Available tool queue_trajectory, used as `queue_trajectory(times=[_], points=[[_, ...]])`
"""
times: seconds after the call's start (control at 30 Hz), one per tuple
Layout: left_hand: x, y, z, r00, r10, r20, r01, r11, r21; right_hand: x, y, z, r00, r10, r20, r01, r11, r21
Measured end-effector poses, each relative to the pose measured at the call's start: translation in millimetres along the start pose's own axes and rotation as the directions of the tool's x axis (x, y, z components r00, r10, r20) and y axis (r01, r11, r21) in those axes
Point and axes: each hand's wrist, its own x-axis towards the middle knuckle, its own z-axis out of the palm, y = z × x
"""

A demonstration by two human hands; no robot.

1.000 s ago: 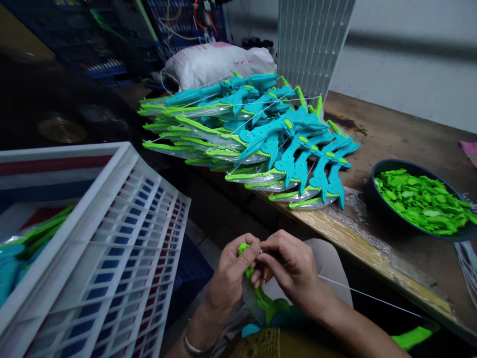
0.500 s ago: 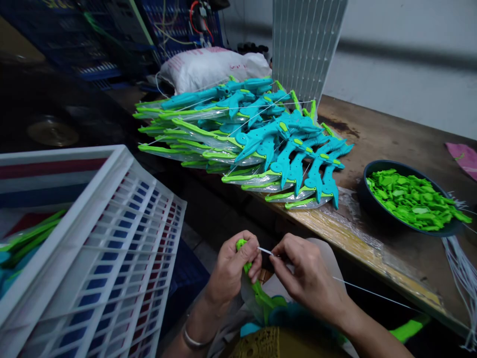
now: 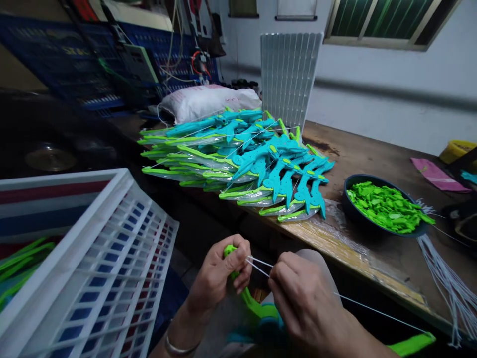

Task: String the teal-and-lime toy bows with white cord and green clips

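My left hand [image 3: 223, 268] is closed round the green tip of a green and teal toy bow [image 3: 257, 306] at the bottom centre. White string [image 3: 260, 264] runs in two strands from that tip to my right hand [image 3: 298, 288], whose fingers are pinched on it. Beyond my right hand the string stretches down to the bow's other green end [image 3: 413, 343] at lower right. The bow's middle is partly hidden behind my right hand and is blurred. Many similar bows [image 3: 276, 164] lie piled on the table ahead.
The wooden table [image 3: 365, 149] carries a dark bowl [image 3: 348, 206] of green pieces, hanging white strings [image 3: 443, 278], a pink cloth [image 3: 437, 175], a white sack [image 3: 204, 102] and a grey ribbed panel [image 3: 288, 74]. A white crate [image 3: 89, 223] holding bows stands at left.
The view has tilted up, showing a window. One strand between my hands has become two spread strands, and my right hand has turned with its back more toward the camera.
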Motion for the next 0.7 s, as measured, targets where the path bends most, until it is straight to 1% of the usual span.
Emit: queue_trajectory(times=[0.1,0.17,0.23,0.37,0.4,0.47,0.53,0.57,0.6,0.63,0.7], points=[[-2.9,16.3,8.0,0.996,0.063,0.069,-0.062,0.998,-0.019,7.1,-15.8,0.6,0.986,-0.142,-0.088,0.122,0.971,-0.207],[-3.1,27.5,12.7,0.99,0.113,0.09,-0.111,0.993,-0.033,14.2,-25.1,0.9,0.969,-0.205,-0.141,0.147,0.928,-0.342],[-2.4,38.1,16.7,0.984,0.161,0.079,-0.158,0.986,-0.043,21.6,-33.0,-1.3,0.957,-0.241,-0.164,0.147,0.885,-0.441],[-0.5,58.2,23.1,0.968,0.247,0.032,-0.247,0.969,-0.009,35.7,-45.9,-13.1,0.937,-0.286,-0.201,0.145,0.841,-0.521],[1.1,64.4,24.0,0.961,0.275,0.024,-0.276,0.961,0.011,39.1,-48.7,-16.7,0.928,-0.301,-0.22,0.146,0.837,-0.528],[7.7,80.2,24.2,0.938,0.345,-0.017,-0.343,0.937,0.063,45.0,-53.4,-23.2,0.895,-0.354,-0.273,0.169,0.833,-0.526],[20.5,101.0,21.2,0.885,0.456,-0.097,-0.446,0.889,0.105,48.9,-56.0,-26.7,0.852,-0.412,-0.323,0.212,0.836,-0.506],[29.3,112.9,18.5,0.847,0.508,-0.157,-0.496,0.861,0.11,49.6,-56.0,-26.6,0.83,-0.444,-0.337,0.247,0.835,-0.492],[39.8,125.0,15.0,0.802,0.547,-0.24,-0.539,0.836,0.101,49.6,-54.8,-25.0,0.812,-0.47,-0.345,0.281,0.834,-0.475],[51.6,137.0,11.0,0.76,0.559,-0.331,-0.569,0.819,0.078,48.6,-52.5,-21.8,0.801,-0.484,-0.352,0.304,0.836,-0.457],[78.5,158.1,1.8,0.674,0.548,-0.496,-0.62,0.785,0.025,44.7,-44.5,-11.3,0.802,-0.48,-0.355,0.319,0.848,-0.423]])
